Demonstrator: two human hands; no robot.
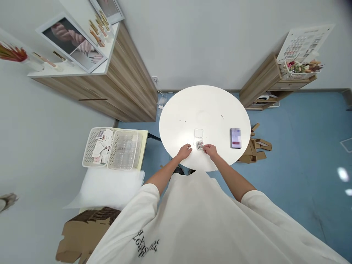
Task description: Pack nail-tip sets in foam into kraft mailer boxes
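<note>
A small clear plastic case (198,138) lies open on the round white table (192,106), its lid flipped away from me. A strip of small items (200,146) sits at its near edge. My right hand (210,149) pinches that strip with curled fingers. My left hand (184,151) rests on the table just left of the case, fingers bent, nothing visible in it.
A phone (235,138) lies on the table to the right. Two white baskets (111,147) with packets and clear cases stand on a low stand at left. Cardboard scraps (255,146) litter the blue floor. Wooden cabinets (123,84) flank the wall.
</note>
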